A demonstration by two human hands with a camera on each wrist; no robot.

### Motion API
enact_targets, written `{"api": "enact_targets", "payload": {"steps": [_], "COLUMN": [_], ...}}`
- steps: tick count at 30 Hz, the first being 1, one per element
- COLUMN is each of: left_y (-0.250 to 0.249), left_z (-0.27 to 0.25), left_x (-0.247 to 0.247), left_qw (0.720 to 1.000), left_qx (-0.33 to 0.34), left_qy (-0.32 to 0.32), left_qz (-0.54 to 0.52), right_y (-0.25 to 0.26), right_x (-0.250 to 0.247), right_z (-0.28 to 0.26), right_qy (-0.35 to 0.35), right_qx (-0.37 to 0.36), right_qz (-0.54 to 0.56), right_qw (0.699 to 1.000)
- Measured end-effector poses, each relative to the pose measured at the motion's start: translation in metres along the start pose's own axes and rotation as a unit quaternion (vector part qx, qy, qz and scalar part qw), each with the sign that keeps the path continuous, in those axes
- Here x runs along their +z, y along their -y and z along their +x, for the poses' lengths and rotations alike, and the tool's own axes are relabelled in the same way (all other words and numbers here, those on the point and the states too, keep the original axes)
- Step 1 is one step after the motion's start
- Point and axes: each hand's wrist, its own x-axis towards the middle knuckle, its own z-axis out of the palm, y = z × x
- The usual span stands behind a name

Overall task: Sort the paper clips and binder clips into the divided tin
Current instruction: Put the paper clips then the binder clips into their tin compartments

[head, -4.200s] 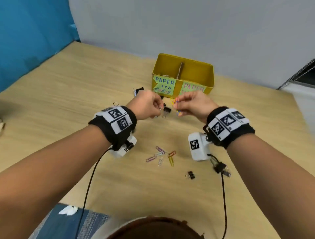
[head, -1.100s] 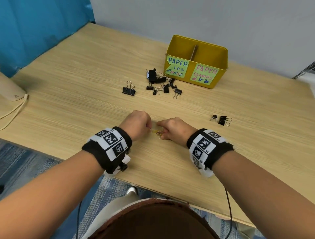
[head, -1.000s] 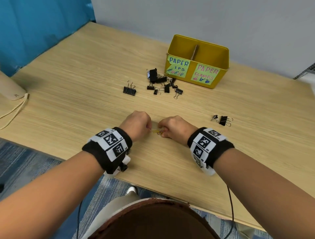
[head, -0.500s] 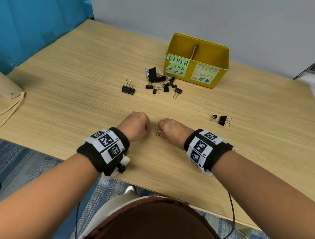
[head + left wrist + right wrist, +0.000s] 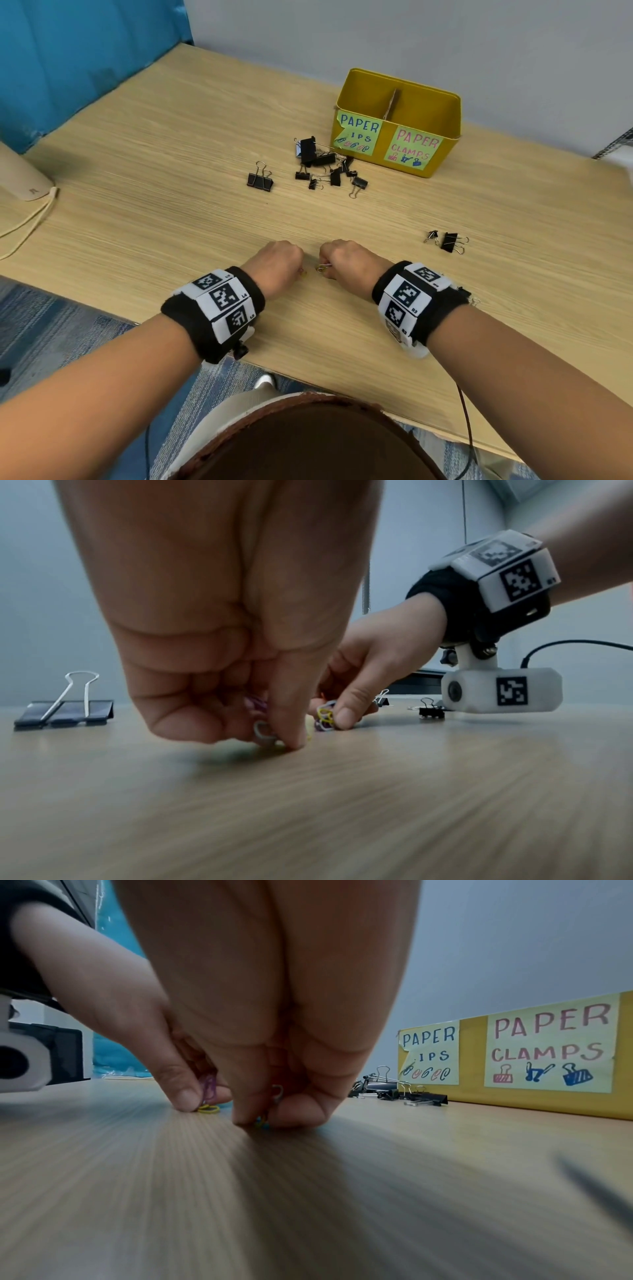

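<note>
Left hand: the left hand (image 5: 274, 265) is low on the worktop (image 5: 154, 212) near its front edge, fingers curled, pinching a few paper clips (image 5: 262, 730) against the wood; a purple one shows between its fingers in both wrist views.
Right hand: the right hand (image 5: 346, 262) sits just beside the left, fingers curled round its own small bunch of coloured paper clips, fingertips touching the wood.
Loose clip: a yellow paper clip (image 5: 209, 1109) lies flat at the left thumb tip, between the two hands.
Tin: the yellow divided tin (image 5: 442, 113) stands well apart, ahead and to the right of both hands, near the wall.
Compartments: the one labelled for paper clips (image 5: 359, 133) is on the left, the paper clamps one (image 5: 412, 147) on the right, a divider (image 5: 392, 102) between them.
Nearer hand: the right hand looks slightly nearer the tin, yet the paper clip side faces the left hand; I judge either can reach it.
In the way: a cluster of binder clips (image 5: 325, 164) lies just in front of the tin's left half, so the carry should pass above it.
Others: one binder clip (image 5: 260, 180) lies to the left of that cluster; two more (image 5: 448, 240) lie to the right of the hands.
</note>
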Motion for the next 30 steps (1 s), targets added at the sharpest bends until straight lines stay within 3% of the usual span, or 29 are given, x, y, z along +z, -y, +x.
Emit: {"api": "enact_targets", "payload": {"steps": [6,11,16,22,30], "left_y": [-0.001,-0.005,-0.024,-0.053,-0.063], "left_z": [0.001,0.017,0.064,0.142,0.209], "left_x": [0.002,-0.023,-0.076,-0.163,-0.181], "left_qw": [0.995,0.997,0.997,0.984,0.981], "left_qx": [0.038,0.019,0.049,0.061,0.05], "left_qy": [0.022,0.049,-0.064,-0.169,-0.188], "left_qz": [0.085,0.063,0.019,-0.006,-0.012], "right_y": [-0.004,-0.021,-0.048,-0.068,-0.081], "right_x": [-0.004,-0.039,-0.106,-0.186,-0.204], "right_z": [-0.001,-0.003,0.02,0.07,0.128], "right_qy": [0.015,-0.029,-0.116,-0.292,-0.271], "right_qx": [0.006,0.057,0.095,0.147,0.206], "right_qz": [-0.006,0.058,0.092,0.134,0.049], "right_qw": [1.0,0.996,0.984,0.936,0.939]}}
